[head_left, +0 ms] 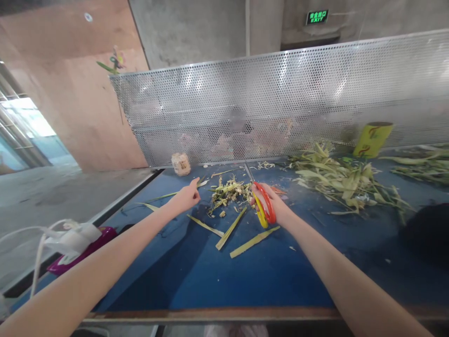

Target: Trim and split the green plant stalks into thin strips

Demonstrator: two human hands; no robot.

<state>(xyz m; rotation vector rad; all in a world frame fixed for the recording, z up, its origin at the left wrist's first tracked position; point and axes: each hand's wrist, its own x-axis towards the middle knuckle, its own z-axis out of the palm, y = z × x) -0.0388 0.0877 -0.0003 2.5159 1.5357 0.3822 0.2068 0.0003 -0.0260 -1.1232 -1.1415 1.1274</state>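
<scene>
Right hand (277,204): 1 pair of scissors (260,209); left hand (188,195): possibly 1 strip (203,183)

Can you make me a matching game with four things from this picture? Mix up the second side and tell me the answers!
Things:
1. scissors
2. exit sign
3. tabletop
4. cylinder

Clues:
A. yellow, near the leaf pile
B. blue, with plant bits scattered on it
C. held in the right hand
D. lit up green

Right pairs: 1-C, 2-D, 3-B, 4-A
</scene>
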